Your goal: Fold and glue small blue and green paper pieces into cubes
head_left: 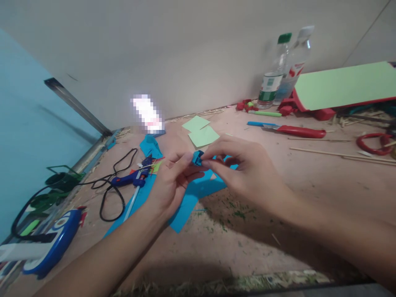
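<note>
Both hands meet over the middle of the table, pinching a small folded piece of blue paper (pixel 197 158) between them. My left hand (pixel 173 183) grips it from the left with thumb and forefinger. My right hand (pixel 244 169) pinches its right side with its fingertips. Under the hands lie larger blue paper sheets (pixel 185 206). A blue hot glue gun (pixel 131 178) with a black cord (pixel 113 194) rests just left of my left hand.
Light green paper squares (pixel 200 131) lie behind the hands. Red-handled cutter (pixel 297 131), green pen (pixel 264 113), two plastic bottles (pixel 280 70), a green sheet on a red board (pixel 343 86) and wooden sticks (pixel 340 154) sit at the right. A blue-and-white object (pixel 54 245) is at the near left.
</note>
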### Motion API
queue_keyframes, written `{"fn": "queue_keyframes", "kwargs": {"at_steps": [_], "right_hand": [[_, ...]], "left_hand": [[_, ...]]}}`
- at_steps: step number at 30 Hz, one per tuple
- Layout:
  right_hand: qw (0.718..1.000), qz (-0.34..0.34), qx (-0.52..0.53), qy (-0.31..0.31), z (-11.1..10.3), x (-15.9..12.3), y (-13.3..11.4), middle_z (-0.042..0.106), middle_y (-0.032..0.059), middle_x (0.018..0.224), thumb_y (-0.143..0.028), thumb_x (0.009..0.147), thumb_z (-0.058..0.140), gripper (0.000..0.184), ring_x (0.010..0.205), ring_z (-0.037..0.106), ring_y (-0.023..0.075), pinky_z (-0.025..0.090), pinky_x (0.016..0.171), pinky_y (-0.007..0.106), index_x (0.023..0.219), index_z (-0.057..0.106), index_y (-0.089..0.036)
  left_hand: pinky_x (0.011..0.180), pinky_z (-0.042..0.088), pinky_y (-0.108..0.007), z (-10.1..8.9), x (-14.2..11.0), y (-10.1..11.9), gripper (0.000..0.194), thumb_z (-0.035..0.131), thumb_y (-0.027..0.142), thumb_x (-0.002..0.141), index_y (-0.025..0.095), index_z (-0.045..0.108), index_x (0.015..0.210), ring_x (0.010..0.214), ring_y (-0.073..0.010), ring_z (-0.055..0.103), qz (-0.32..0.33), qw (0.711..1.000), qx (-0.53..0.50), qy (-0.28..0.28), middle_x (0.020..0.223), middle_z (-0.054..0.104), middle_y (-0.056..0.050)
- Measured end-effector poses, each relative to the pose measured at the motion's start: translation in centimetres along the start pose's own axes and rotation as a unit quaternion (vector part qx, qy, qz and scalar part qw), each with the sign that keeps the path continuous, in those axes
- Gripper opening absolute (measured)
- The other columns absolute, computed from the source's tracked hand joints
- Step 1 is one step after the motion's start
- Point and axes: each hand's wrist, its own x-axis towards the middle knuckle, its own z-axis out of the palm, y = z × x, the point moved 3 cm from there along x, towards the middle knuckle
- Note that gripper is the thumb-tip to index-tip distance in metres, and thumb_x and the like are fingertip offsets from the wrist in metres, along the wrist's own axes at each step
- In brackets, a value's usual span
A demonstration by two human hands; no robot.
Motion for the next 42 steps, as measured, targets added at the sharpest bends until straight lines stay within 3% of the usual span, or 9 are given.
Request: {"fn": "queue_keyframes", "kwargs": {"at_steps": [7, 19, 25, 28, 32, 36, 42], "right_hand": [[0.999, 0.024, -0.023, 0.012, 0.2, 0.1, 0.3, 0.073, 0.0012, 0.092, -0.013, 0.092, 0.075, 0.008, 0.074, 0.064, 0.0139, 0.051, 0.068, 0.029, 0.093, 0.079, -0.020], [0.998, 0.044, -0.034, 0.011, 0.4, 0.1, 0.4, 0.074, 0.0003, 0.086, -0.012, 0.089, 0.070, 0.012, 0.071, 0.062, 0.0137, 0.046, 0.062, 0.029, 0.085, 0.077, -0.021], [0.997, 0.068, -0.030, 0.022, 0.3, 0.0, 0.6, 0.070, -0.0016, 0.077, -0.014, 0.088, 0.070, 0.012, 0.063, 0.059, 0.0132, 0.044, 0.057, 0.029, 0.079, 0.068, -0.021], [0.996, 0.084, -0.016, 0.020, 0.4, 0.0, 0.7, 0.072, -0.0014, 0.079, -0.018, 0.087, 0.071, 0.008, 0.062, 0.062, 0.0142, 0.046, 0.056, 0.029, 0.085, 0.064, -0.022], [0.996, 0.079, -0.030, -0.010, 0.7, 0.1, 0.8, 0.080, 0.0023, 0.095, -0.018, 0.089, 0.068, 0.019, 0.070, 0.069, 0.0163, 0.052, 0.064, 0.031, 0.107, 0.073, -0.020], [0.996, 0.072, -0.032, -0.049, 0.9, 0.0, 0.9, 0.083, 0.0034, 0.099, -0.017, 0.093, 0.062, 0.021, 0.080, 0.074, 0.0190, 0.054, 0.068, 0.031, 0.102, 0.081, -0.020], [0.995, 0.088, -0.010, -0.044, 0.8, 0.1, 1.1, 0.084, 0.0029, 0.094, -0.015, 0.091, 0.065, 0.019, 0.079, 0.076, 0.0192, 0.057, 0.067, 0.030, 0.096, 0.081, -0.021]], "left_hand": [[0.065, 0.063, -0.025, -0.4, 0.2, -0.4, 0.046, 0.101, 0.049, 0.065, 0.017, 0.072, 0.082, 0.067, -0.0175, 0.078, 0.001, 0.999, 0.040, 0.036, 0.075, 0.080, -0.001], [0.065, 0.064, -0.028, 0.0, 0.0, -0.5, 0.041, 0.100, 0.046, 0.069, 0.017, 0.075, 0.085, 0.066, -0.0208, 0.080, -0.006, 0.998, 0.055, 0.012, 0.078, 0.082, -0.002], [0.065, 0.065, -0.028, 0.0, -0.1, -0.4, 0.040, 0.099, 0.047, 0.070, 0.017, 0.079, 0.086, 0.066, -0.0205, 0.080, 0.002, 0.998, 0.064, 0.011, 0.080, 0.082, -0.003], [0.066, 0.066, -0.028, -0.1, -0.1, -0.5, 0.041, 0.099, 0.049, 0.070, 0.017, 0.079, 0.085, 0.066, -0.0201, 0.080, 0.010, 0.997, 0.076, 0.011, 0.079, 0.082, -0.003], [0.067, 0.066, -0.027, -0.1, -0.1, -0.4, 0.042, 0.100, 0.049, 0.067, 0.017, 0.078, 0.080, 0.065, -0.0179, 0.078, 0.017, 0.997, 0.076, 0.015, 0.075, 0.079, -0.002], [0.065, 0.066, -0.028, -0.2, 0.0, -0.5, 0.040, 0.099, 0.050, 0.070, 0.017, 0.079, 0.079, 0.064, -0.0183, 0.077, 0.017, 0.997, 0.081, 0.011, 0.075, 0.080, -0.003], [0.060, 0.064, -0.029, -0.2, 0.0, -0.3, 0.048, 0.097, 0.061, 0.067, 0.017, 0.080, 0.077, 0.061, -0.0207, 0.077, 0.024, 0.995, 0.097, 0.005, 0.071, 0.078, -0.005]]}}
